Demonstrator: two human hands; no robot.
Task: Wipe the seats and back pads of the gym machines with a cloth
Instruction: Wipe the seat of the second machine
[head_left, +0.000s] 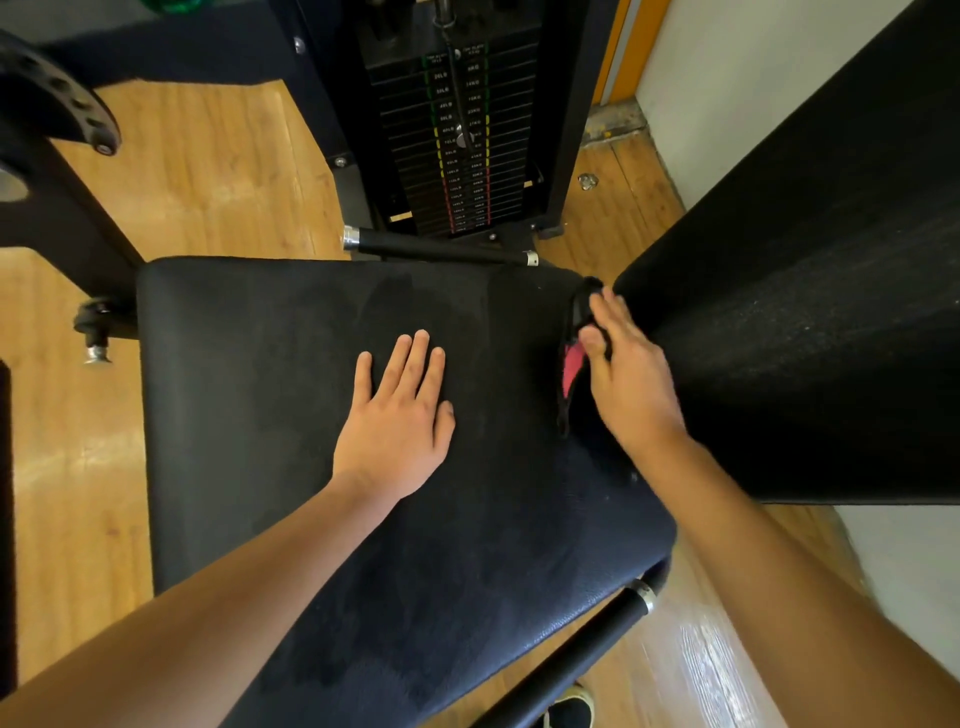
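A black padded seat (270, 395) fills the middle of the view, with a faint damp streak near its far edge. My left hand (397, 415) rests flat on the seat, fingers straight. To the right rises the black back pad (810, 291). A dark cloth with a red patch (571, 364) lies in the gap between seat and back pad. My right hand (623, 374) holds this cloth, thumb pinching it against the fingers, at the seat's far right corner.
The weight stack (457, 140) stands behind the seat, with a black handle bar (441, 248) in front of it. Another bar (587, 649) runs under the seat's near edge. Wooden floor surrounds the machine; a white wall is at the right. My shoe (571, 709) shows below.
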